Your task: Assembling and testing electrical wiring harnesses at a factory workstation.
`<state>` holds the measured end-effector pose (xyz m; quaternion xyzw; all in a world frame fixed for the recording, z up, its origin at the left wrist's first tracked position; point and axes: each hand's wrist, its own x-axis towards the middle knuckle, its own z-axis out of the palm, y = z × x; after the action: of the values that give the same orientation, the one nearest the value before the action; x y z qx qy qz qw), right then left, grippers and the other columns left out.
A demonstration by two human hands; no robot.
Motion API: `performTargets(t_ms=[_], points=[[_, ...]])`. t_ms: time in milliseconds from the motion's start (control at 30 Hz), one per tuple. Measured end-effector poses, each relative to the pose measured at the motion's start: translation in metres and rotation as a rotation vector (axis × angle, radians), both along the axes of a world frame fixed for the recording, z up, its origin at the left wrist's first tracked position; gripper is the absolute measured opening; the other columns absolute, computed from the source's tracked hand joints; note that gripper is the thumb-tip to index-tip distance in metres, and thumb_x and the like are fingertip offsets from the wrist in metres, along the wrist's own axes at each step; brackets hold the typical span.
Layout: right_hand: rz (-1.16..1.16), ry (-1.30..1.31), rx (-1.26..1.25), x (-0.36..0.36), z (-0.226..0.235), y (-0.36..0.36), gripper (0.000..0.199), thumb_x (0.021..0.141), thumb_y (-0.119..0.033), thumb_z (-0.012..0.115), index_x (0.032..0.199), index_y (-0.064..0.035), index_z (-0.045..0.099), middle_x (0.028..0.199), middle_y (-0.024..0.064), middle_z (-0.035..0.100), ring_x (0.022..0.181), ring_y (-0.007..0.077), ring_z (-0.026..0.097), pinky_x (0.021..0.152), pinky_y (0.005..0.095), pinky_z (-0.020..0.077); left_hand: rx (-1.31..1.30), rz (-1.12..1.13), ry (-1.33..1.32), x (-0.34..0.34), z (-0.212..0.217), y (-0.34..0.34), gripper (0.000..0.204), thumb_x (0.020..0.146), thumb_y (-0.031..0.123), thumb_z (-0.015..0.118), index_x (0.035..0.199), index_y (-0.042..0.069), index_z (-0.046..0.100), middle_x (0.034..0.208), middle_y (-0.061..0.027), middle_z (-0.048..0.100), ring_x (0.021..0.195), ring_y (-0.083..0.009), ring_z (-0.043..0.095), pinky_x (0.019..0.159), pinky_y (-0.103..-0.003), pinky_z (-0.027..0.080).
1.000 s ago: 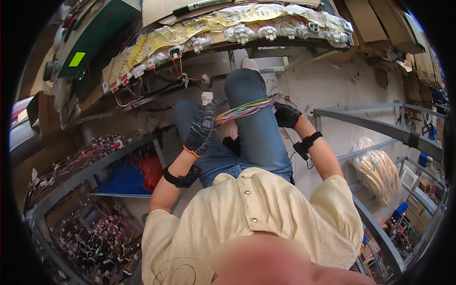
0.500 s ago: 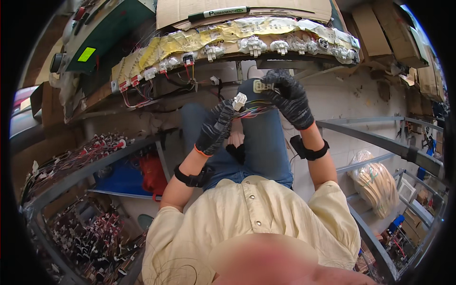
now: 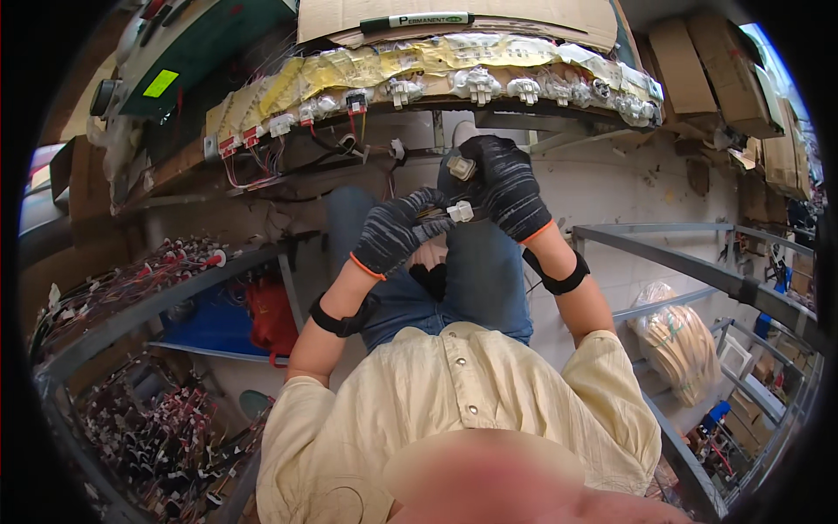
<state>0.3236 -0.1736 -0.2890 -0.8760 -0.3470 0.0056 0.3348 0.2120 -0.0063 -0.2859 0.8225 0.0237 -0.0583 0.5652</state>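
Observation:
Dark grey knit gloves with orange cuffs cover both my hands, held close together above my knees. My left hand (image 3: 397,230) is closed on the wires behind a white plug connector (image 3: 460,211), which points toward my right hand. Between the fingertips of my right hand (image 3: 513,185) is a cream-coloured connector (image 3: 461,168), a little farther out than the white one. The two connectors are apart. Most of the wires are hidden by the gloves.
Ahead runs a bench edge with white connector sockets (image 3: 478,86) under yellowed tape, a marker (image 3: 417,21) above. A green box (image 3: 196,65) stands far left, cardboard boxes (image 3: 729,79) far right. Metal frames (image 3: 663,251) flank me; wire harnesses (image 3: 157,437) lie at left.
My hands have come closer together. The left moved right, and its white connector now points right and sits lower. The right shifted slightly left. The coloured wires between them are now mostly covered.

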Motion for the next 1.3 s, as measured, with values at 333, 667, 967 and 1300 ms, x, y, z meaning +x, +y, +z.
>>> performTargets(t_ms=[333,667,967,1300], points=[[-0.091,0.928,0.73,0.012,0.012,0.006,0.028,0.087,-0.016,0.056,0.109,0.002,0.053,0.094,0.0118,0.064,0.086,0.018,0.061,0.081,0.0295,0.0475,0.003,-0.009,-0.303,0.003,0.002,0.002,0.024,0.083,0.014,0.061,0.104,0.003,0.06,0.081,-0.011,0.063,0.068,-0.0204,0.061,0.063,-0.029,0.047],[-0.243,1.13,1.025,0.013,0.014,0.02,0.025,0.086,-0.016,0.058,0.101,0.0035,0.054,0.091,0.0158,0.064,0.078,0.0195,0.064,0.071,0.0298,0.0514,0.093,0.441,-0.358,0.033,0.003,-0.002,0.021,0.086,0.007,0.054,0.106,-0.001,0.052,0.095,-0.0149,0.056,0.076,-0.0199,0.055,0.068,-0.031,0.045],[-0.405,-0.064,0.461,-0.02,0.018,0.005,0.026,0.087,-0.027,0.057,0.094,-0.0027,0.053,0.088,0.0084,0.054,0.077,0.0148,0.055,0.067,0.0267,0.0443,-0.353,0.626,-0.17,0.051,0.027,-0.017,0.019,0.088,0.015,0.054,0.098,-0.001,0.052,0.077,-0.0049,0.054,0.065,-0.009,0.047,0.057,-0.025,0.041],[-0.21,1.913,1.785,-0.034,0.015,-0.002,0.038,0.084,-0.033,0.056,0.106,-0.0026,0.055,0.112,0.017,0.055,0.106,0.0339,0.051,0.099,0.0485,0.033,0.206,0.432,-0.297,0.047,0.013,0.016,0.038,0.073,-0.007,0.05,0.11,0.001,0.056,0.101,-0.0138,0.055,0.082,-0.0237,0.057,0.07,-0.031,0.047]])
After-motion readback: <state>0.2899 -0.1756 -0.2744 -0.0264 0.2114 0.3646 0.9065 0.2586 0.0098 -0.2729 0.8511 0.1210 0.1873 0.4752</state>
